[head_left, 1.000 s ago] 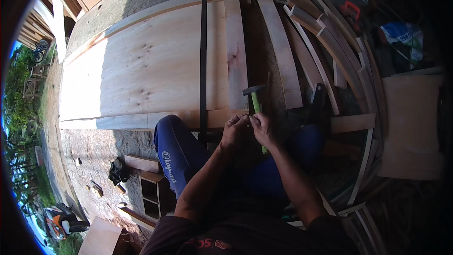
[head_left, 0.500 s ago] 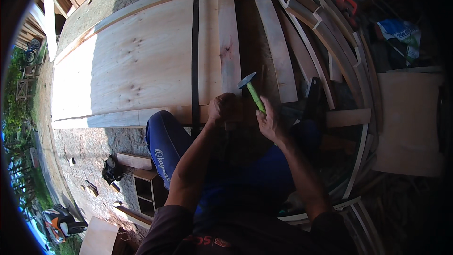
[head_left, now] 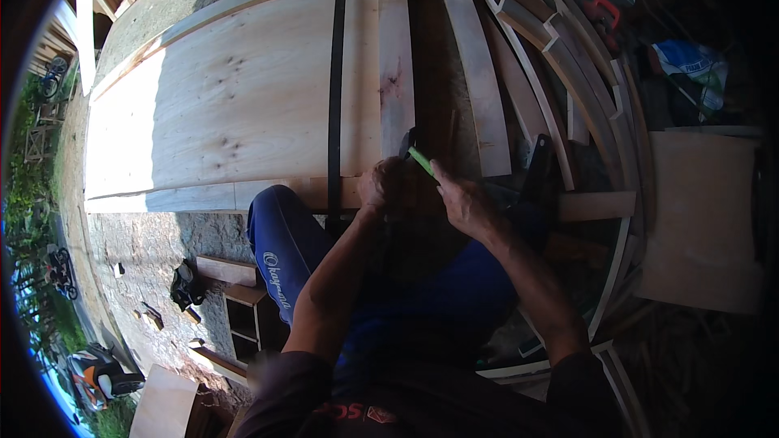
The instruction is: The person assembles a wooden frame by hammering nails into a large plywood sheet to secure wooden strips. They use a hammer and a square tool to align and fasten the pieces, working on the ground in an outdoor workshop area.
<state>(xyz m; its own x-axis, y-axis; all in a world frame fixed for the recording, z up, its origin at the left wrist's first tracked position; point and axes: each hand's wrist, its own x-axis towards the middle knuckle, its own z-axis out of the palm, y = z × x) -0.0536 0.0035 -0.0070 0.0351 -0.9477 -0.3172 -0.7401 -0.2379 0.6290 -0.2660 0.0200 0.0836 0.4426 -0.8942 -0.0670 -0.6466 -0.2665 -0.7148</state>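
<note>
My right hand (head_left: 469, 207) grips a hammer (head_left: 422, 161) by its light green handle. The dark hammer head is close above my left hand (head_left: 383, 183), which is closed in a fist at the near right corner of a wooden panel (head_left: 260, 89). What that fist holds is hidden by my fingers. Pale boards frame the panel, and its right-hand board (head_left: 395, 65) runs away from my left fist. Across the panel, just left of that board, lies a long black bar clamp (head_left: 335, 81).
To the right lie a loose board (head_left: 475, 73), several curved wooden pieces (head_left: 560, 49) and a dark-handled saw (head_left: 535, 166). A plywood sheet (head_left: 698, 219) rests farther right. Offcuts, a black bag (head_left: 187, 285) and a small wooden box frame (head_left: 243, 320) lie on the ground at left.
The hammer has swung down and left, its head now close to my left fist. My left hand keeps its place at the panel corner. A motorcycle has come into view at far left.
</note>
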